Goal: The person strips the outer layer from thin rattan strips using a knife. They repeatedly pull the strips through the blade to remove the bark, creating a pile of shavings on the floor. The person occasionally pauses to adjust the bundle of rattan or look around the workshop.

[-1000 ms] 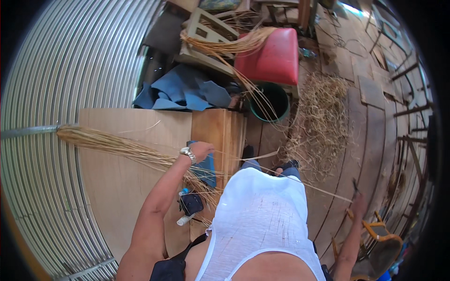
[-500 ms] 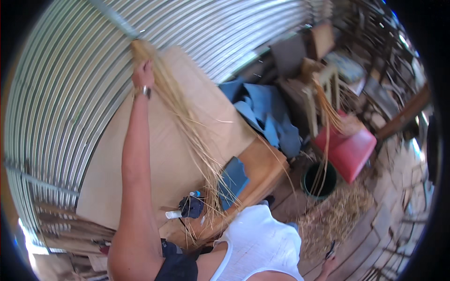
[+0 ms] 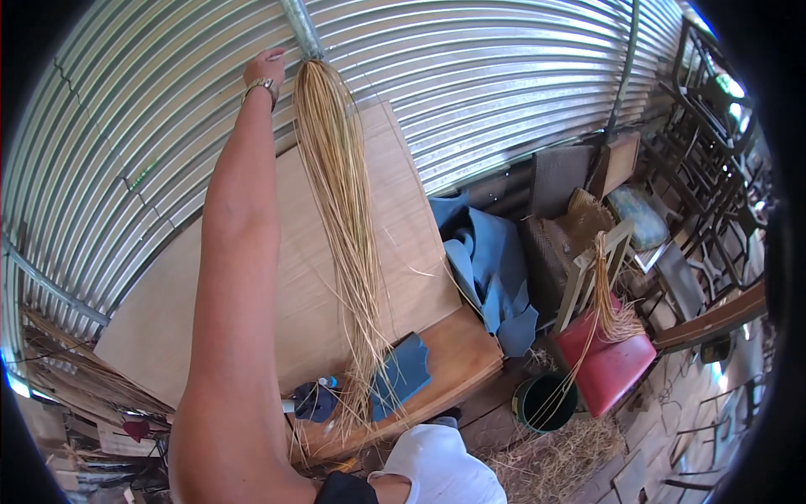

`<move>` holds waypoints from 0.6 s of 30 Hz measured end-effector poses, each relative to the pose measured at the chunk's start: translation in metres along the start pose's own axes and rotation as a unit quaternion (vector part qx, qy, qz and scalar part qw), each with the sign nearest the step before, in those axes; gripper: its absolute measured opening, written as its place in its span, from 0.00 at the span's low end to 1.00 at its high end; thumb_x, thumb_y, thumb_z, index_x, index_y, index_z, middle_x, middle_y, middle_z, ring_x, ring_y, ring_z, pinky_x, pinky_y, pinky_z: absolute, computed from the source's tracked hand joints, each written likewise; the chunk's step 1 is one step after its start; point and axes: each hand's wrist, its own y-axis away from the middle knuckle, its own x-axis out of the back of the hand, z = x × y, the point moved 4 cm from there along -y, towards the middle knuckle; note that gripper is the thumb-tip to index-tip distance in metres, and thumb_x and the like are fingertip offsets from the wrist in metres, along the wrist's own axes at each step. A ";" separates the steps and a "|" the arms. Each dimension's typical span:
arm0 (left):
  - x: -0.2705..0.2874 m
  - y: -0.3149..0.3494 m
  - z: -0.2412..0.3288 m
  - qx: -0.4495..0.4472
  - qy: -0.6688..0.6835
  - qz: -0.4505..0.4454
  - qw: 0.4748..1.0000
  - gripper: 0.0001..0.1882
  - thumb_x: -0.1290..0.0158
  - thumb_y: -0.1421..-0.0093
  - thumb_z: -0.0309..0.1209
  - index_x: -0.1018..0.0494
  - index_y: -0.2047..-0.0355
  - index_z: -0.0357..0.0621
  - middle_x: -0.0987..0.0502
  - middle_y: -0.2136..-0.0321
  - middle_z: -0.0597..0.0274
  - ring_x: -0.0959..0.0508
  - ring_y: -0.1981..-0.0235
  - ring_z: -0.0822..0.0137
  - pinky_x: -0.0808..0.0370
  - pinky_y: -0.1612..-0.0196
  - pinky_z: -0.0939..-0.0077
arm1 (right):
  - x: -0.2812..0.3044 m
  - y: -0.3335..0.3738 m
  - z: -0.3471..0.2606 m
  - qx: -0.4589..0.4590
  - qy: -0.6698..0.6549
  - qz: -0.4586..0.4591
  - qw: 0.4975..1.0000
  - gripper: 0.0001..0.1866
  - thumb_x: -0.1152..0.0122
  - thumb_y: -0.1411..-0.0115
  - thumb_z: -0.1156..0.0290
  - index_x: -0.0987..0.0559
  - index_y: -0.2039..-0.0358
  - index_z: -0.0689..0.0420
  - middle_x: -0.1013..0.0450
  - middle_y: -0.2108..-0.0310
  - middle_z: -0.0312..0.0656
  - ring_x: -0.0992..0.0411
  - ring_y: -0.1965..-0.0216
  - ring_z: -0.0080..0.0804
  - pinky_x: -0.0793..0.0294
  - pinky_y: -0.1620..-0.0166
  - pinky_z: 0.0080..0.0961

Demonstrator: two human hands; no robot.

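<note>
Moved the left hand (image 3: 267, 65) since half a second ago, from over the upper part of the hank of pale strands (image 3: 332, 151) to just left of its top, and turned the view enough to lose the right hand from the lower right. Reaching now with the left arm (image 3: 231, 294) stretched out to the corrugated wall (image 3: 193, 109), fingers bent inward and partly closed; cannot tell whether pinching a strand or holding nothing. Cannot tell anything of the right hand's grip either. Find the hank at the end of the metal post (image 3: 302, 32), hanging down over the pale board (image 3: 399, 227), loose tips near the small blue sheet (image 3: 407, 374) and the dark pouch (image 3: 315, 401). Judging by present thickness, probably plenty left to work through there. Can see a second bundle (image 3: 603, 286) draped onto the red seat (image 3: 604, 370), trailing a few long strands into the green bucket (image 3: 546, 403), perhaps already handled. Can also see a heap of shavings (image 3: 571, 445) on the floor, suggesting a fair amount already done. Cannot tell finished strands from untouched ones.
</note>
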 end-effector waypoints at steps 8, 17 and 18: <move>-0.061 -0.025 -0.045 0.064 0.102 -0.058 0.991 0.11 0.45 0.44 0.39 0.19 0.61 0.63 0.18 0.62 0.68 0.19 0.60 0.69 0.25 0.55 0.74 | 0.009 0.003 -0.111 0.021 -0.033 -0.008 0.999 0.25 0.54 0.37 0.50 0.23 0.66 0.63 0.24 0.72 0.52 0.26 0.71 0.47 0.29 0.67 0.40; -0.101 -0.017 -0.063 0.039 0.388 -0.114 0.914 0.14 0.51 0.44 0.32 0.19 0.62 0.45 0.18 0.63 0.62 0.20 0.62 0.69 0.26 0.55 0.74 | 0.001 0.021 -0.138 0.013 -0.052 -0.012 0.999 0.22 0.53 0.37 0.54 0.25 0.69 0.63 0.26 0.75 0.51 0.28 0.76 0.44 0.31 0.73 0.38; -0.098 -0.017 -0.060 0.045 0.395 -0.118 0.910 0.16 0.49 0.45 0.38 0.19 0.61 0.44 0.18 0.63 0.60 0.20 0.61 0.67 0.26 0.54 0.73 | 0.001 0.023 -0.138 0.011 -0.054 -0.014 0.998 0.21 0.53 0.37 0.54 0.26 0.69 0.63 0.26 0.75 0.51 0.28 0.76 0.44 0.31 0.73 0.37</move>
